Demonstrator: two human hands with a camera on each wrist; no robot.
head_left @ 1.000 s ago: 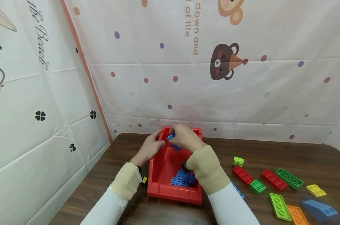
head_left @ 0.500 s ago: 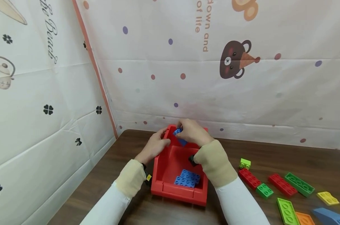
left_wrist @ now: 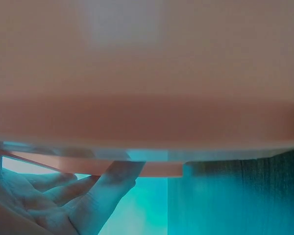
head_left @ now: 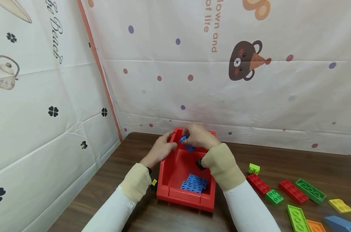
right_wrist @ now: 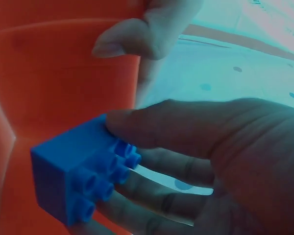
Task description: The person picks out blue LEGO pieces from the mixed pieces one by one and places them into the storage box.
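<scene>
My right hand (head_left: 199, 137) pinches a blue building brick (right_wrist: 71, 164) between thumb and fingers, above the far end of a red plastic bin (head_left: 182, 161). The brick is tilted, its studs facing the fingers in the right wrist view. My left hand (head_left: 160, 149) grips the bin's far left rim, its thumb over the edge. Two blue bricks (head_left: 194, 183) lie together on the bin floor at the near end. In the left wrist view, the bin's wall (left_wrist: 147, 117) covers most of the frame, with the left hand's fingers partly below it.
Right of the bin, loose bricks lie on the dark wooden table (head_left: 236, 161): a lime brick (head_left: 254, 168), red bricks (head_left: 293, 191), green bricks (head_left: 310, 190), a yellow piece (head_left: 340, 205), an orange piece (head_left: 315, 226) and a blue sloped piece (head_left: 341, 223). A printed cloth (head_left: 164, 93) hangs behind.
The head view has turned slightly, so everything sits further right in the frame. Both hands keep their holds on the brick and the bin, with little movement between them.
</scene>
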